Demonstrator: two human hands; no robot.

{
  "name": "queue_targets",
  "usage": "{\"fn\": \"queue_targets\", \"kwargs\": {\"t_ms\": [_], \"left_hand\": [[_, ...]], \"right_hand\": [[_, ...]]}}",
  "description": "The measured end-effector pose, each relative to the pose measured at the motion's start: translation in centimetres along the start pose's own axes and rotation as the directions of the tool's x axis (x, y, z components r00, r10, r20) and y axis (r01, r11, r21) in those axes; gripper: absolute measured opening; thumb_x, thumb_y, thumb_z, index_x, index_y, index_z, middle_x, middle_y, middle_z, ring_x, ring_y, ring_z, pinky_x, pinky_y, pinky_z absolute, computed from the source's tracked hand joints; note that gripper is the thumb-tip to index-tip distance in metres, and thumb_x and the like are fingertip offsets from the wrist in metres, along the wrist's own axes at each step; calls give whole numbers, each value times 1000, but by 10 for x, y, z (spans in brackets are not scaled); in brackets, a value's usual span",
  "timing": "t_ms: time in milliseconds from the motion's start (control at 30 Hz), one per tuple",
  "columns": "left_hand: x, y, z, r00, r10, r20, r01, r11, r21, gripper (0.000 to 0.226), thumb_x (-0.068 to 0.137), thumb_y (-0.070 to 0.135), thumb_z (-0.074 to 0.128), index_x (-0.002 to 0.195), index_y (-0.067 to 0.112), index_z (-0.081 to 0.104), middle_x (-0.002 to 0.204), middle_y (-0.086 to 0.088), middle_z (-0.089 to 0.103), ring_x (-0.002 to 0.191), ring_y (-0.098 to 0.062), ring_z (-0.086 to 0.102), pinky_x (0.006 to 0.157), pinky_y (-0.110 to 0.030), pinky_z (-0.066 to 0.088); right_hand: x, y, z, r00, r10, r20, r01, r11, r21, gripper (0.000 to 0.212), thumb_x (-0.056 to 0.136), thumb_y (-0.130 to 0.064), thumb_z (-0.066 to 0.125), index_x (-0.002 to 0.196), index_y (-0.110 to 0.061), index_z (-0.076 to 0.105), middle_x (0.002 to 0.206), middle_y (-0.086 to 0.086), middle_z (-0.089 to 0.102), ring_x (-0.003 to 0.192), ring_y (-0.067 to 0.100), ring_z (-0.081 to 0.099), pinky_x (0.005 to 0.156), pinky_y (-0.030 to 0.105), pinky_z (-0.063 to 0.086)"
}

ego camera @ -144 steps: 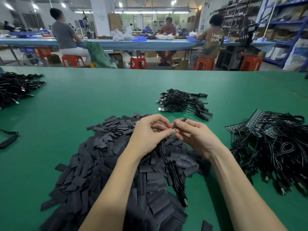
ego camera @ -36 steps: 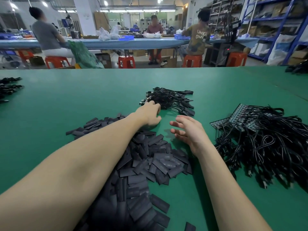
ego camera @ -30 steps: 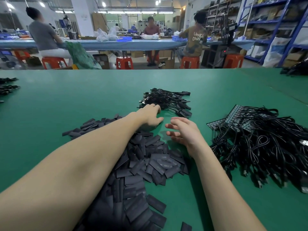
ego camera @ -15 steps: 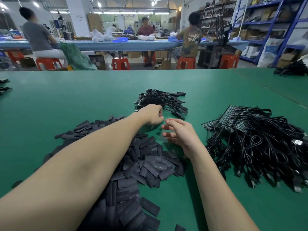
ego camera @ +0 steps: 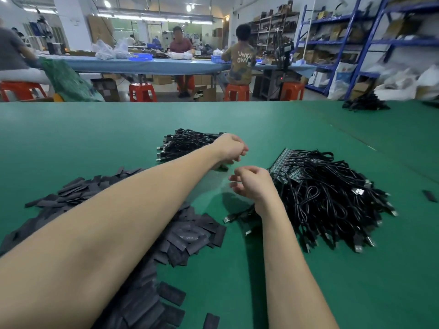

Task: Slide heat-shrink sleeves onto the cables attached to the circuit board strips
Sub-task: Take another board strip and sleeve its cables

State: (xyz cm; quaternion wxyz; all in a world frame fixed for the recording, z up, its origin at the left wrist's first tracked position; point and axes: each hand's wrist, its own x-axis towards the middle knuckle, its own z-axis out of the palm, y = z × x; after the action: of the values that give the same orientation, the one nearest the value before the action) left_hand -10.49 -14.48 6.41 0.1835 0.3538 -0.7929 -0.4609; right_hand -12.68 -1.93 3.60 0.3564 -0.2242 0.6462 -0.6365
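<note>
Two hands, both loosely curled, holding nothing I can see. My right hand (ego camera: 253,185) is nearer the cable pile (ego camera: 332,198), touching it on its right. Left hand (ego camera: 230,148) farther fwd; sleeves (ego camera: 185,236) lie back-left.

Matt green table (ego camera: 95,138), glossy cables (ego camera: 332,205)

We looked across a green bench (ego camera: 71,129) into a long workshop. Beyond it stood a second bench with a blue top (ego camera: 147,66), where people sat on orange stools (ego camera: 142,92). Cardboard boxes (ego camera: 105,89) lay on the grey floor beneath it. Blue metal shelving (ego camera: 370,43) loaded with cartons lined the right side. A white pillar (ego camera: 71,22) rose at the left, and fluorescent tube lights (ego camera: 166,19) glowed along the ceiling.
</note>
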Motion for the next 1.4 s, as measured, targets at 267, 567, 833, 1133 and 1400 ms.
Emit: {"fn": "queue_targets", "kwargs": {"t_ms": [267,567,833,1133,1400], "left_hand": [[9,42,59,958,-108,265,22,952,306,15,100,17,48,93,4,53,101,-13,58,76,-24,50,67,-33,44],[10,29,75,973,-177,151,212,940,-268,10,98,15,65,90,9,65,73,-3,57,55,-14,51,38,-14,41],[-3,28,64,985,-103,137,163,807,-567,20,99,6,62,117,2,68,73,-8,62,54,-14,59,42,-18,48],[-5,22,49,994,32,106,55,688,-724,15,101,7,59,115,5,63,101,-10,56,78,-15,54,78,-24,58],[-8,10,25,989,109,96,-10,708,-706,14,103,9,56,113,4,65,96,-7,66,78,-12,67,76,-22,59]], "right_hand": [[3,-8,-15,962,231,149,-146,889,-435,19,100,0,52,117,7,51,73,19,60,52,24,64,46,30,58],[-13,-36,-44,961,202,189,-58,813,-579,25,101,-1,44,82,0,60,66,10,69,46,11,66,36,15,38],[-12,-42,-58,998,51,39,-25,869,-494,18,91,-4,53,88,-2,70,63,7,74,45,10,64,44,15,46],[-6,-44,-69,880,-353,-316,154,844,-514,13,84,-27,62,89,-26,74,85,-2,76,85,21,72,81,34,58],[-6,-46,-65,843,-412,-345,225,854,-470,12,86,-29,62,93,-26,72,84,-5,73,83,19,71,83,36,58]]}}
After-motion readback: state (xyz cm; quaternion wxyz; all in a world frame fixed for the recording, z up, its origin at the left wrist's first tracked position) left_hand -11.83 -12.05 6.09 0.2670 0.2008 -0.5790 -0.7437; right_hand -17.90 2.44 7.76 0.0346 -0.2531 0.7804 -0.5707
